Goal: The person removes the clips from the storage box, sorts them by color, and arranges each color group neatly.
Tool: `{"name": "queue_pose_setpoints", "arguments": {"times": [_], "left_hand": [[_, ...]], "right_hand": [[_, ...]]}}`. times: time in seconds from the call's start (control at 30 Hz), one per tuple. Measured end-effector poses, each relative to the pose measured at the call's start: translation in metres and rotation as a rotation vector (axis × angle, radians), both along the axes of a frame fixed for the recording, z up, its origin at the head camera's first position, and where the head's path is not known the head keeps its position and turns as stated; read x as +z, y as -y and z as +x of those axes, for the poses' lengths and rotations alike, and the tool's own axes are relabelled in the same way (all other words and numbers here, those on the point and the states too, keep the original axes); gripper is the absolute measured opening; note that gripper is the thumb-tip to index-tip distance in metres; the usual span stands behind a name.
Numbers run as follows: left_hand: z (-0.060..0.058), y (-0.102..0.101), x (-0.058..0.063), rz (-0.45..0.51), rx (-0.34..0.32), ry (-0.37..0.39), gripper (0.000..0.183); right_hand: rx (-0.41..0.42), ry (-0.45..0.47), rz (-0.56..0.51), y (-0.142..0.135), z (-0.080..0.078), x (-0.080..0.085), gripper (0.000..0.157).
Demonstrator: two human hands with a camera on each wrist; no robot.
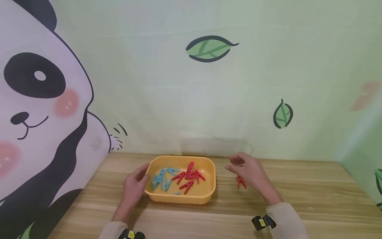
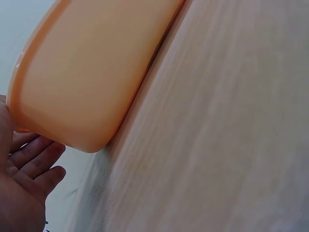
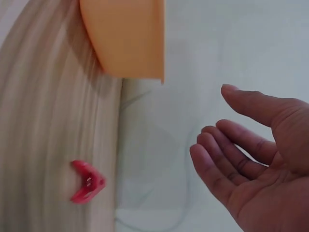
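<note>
My left hand [image 1: 135,186] holds the left end of a yellow plastic basin [image 1: 182,199], thumb at the rim [image 2: 13,92] and fingers [image 2: 42,157] against the outside of the end wall. Light blue clothespins [image 1: 158,180] lie in the left part of the basin and red clothespins [image 1: 191,176] in the middle and right. To the right of the basin, my right hand [image 1: 249,169] hovers with nothing in it, its thumb apart from the loosely bent fingers. Below it, a single red clothespin [image 3: 88,182] lies on the table, partly covered by the hand in the head view.
The wooden table [image 1: 316,196] runs back to a pale green cloth backdrop [image 1: 238,83] printed with leaves and a large panda [image 1: 68,132]. A thin line like a cord [image 3: 187,179] shows against the backdrop behind the right hand.
</note>
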State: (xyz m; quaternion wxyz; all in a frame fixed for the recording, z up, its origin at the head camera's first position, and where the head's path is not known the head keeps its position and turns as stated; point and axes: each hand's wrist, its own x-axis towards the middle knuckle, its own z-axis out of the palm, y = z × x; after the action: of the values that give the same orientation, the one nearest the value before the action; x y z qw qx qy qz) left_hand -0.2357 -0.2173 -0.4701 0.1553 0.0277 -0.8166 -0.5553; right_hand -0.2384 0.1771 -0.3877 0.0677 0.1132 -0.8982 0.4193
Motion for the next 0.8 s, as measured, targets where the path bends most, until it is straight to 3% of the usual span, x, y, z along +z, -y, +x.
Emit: {"name": "queue_pose_setpoints", "arguments": {"times": [0.23,0.47,0.8], "left_hand": [[0.000,0.001,-0.002,0.005,0.001,-0.020,0.041],[0.000,0.001,-0.003,0.000,-0.001,-0.031,0.041],[0.000,0.002,-0.002,0.001,0.001,-0.022,0.041]], "right_hand": [[0.140,-0.023,0.013,0.021,-0.008,0.013,0.029],[0.326,-0.034,0.017,0.037,-0.022,0.012,0.028],[0.422,0.010,0.148,0.057,-0.039,0.008,0.027]]}}
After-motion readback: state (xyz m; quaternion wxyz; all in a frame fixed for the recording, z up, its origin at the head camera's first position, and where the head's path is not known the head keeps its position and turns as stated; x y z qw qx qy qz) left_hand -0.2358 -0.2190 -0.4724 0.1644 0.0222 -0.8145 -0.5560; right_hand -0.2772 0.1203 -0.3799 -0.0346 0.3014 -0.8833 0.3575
